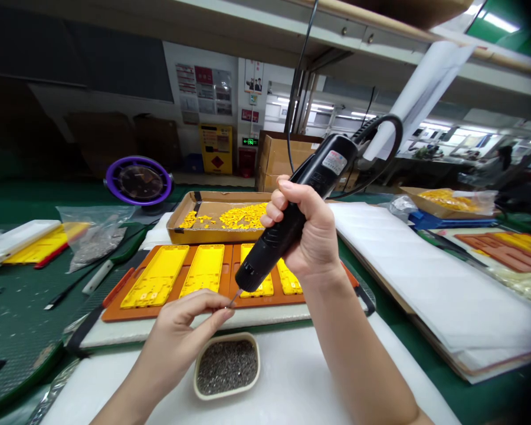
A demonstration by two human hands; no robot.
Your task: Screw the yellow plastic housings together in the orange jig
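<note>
My right hand is wrapped round a black electric screwdriver, tilted with its bit pointing down and left. At the bit's tip, my left hand pinches with thumb and forefinger; what lies between them is too small to make out. Just below the fingertips sits a cream dish full of small dark screws. Behind the hands, an orange-brown tray bears several yellow plastic shells, partly covered by the screwdriver and my right hand.
A cardboard box with small yellow pieces stands behind the tray. At the left are a purple fan, a plastic bag and a white-handled tool. White sheets lie at the right; a cable hangs overhead.
</note>
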